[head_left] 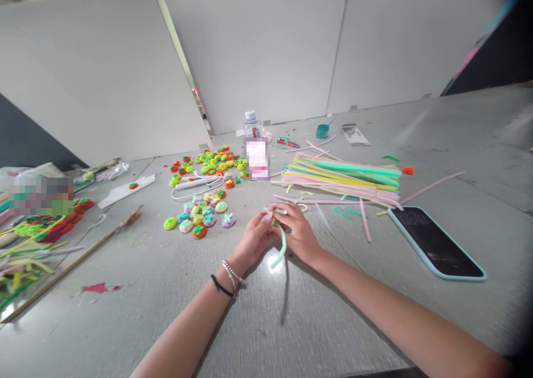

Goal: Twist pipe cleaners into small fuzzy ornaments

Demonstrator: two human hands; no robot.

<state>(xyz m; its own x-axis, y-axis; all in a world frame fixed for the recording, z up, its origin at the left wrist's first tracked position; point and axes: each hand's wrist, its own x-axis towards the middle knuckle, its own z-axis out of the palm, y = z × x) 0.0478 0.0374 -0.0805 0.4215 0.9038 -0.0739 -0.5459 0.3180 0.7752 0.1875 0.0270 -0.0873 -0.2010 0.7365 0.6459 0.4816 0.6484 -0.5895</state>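
Observation:
My left hand [255, 236] and my right hand [297, 231] meet over the middle of the grey table, fingers pinched together. Between them they grip a pale green pipe cleaner [281, 250], whose free end curves down toward me. Something small and yellowish shows at the fingertips, mostly covered by the fingers. Left of my left hand lies a group of small pastel fuzzy rounds [209, 218] with green tops. A bundle of pastel pipe cleaners [341, 178] lies beyond my right hand, with loose cut pieces near it.
Red, yellow and green fuzzy rounds [220, 159] lie farther back, beside a white glue gun [194, 182]. A bottle [251, 125] stands behind. The phone [435, 242] is at right. A long wooden stick [79, 258] and more craft pieces lie left. Grey panels [258, 50] border the back.

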